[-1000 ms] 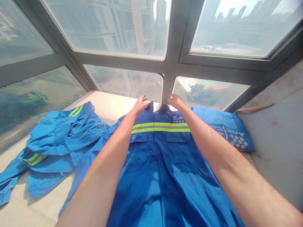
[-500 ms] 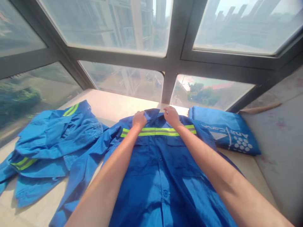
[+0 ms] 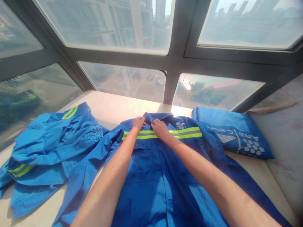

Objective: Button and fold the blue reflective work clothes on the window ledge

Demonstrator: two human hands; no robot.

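A blue work jacket [image 3: 146,167] lies front up before me, with a yellow-green and grey reflective band across its chest and buttons down the middle. Its collar [image 3: 165,116] points toward the windows. My left hand [image 3: 139,123] is closed on the left part of the collar, fingers pinched on the cloth. Just beside it, my right hand [image 3: 160,128] pinches the jacket near the collar opening, above the band. The fabric inside the right fingers is partly hidden. A small white emblem [image 3: 181,125] shows to the right of that hand.
A second blue jacket [image 3: 44,135] with reflective bands lies crumpled on the left. At the right rests a flat blue package [image 3: 236,132] with white print, close to the patterned wall [image 3: 281,148]. Grey-framed windows [image 3: 175,63] rise behind the pale ledge [image 3: 113,101].
My right hand has moved left and toward me, from the right side of the collar to its middle, uncovering the emblem. The collar now lies flatter. My left hand stays nearly in place.
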